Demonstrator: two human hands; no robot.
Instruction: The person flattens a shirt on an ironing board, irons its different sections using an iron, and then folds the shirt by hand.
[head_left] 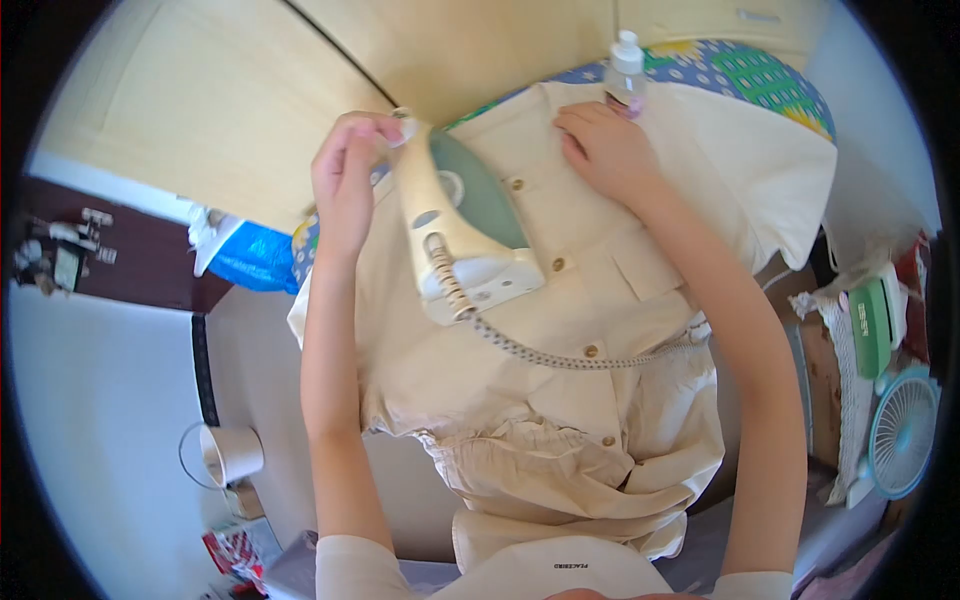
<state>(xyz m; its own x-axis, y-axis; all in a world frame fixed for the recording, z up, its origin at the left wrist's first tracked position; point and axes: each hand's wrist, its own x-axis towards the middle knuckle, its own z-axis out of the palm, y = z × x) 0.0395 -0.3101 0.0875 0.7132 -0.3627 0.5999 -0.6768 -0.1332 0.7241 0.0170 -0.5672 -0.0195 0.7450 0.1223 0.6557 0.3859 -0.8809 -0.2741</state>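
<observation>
A cream and green steam iron rests on a beige buttoned garment with a gathered waist. My left hand is at the iron's far tip, thumb and fingers closed on a small white part there. To the right, my right hand lies on the garment, palm down, with its fingers stretched out and slightly bent. Just beyond its fingers stands a clear spray bottle with a white top. The iron's speckled cord leaves its heel and curves right across the garment.
A patterned ironing board shows past the garment's far edge, against pale cabinet doors. At right are a blue fan and a green-white box. A blue bag and a white bucket are at left.
</observation>
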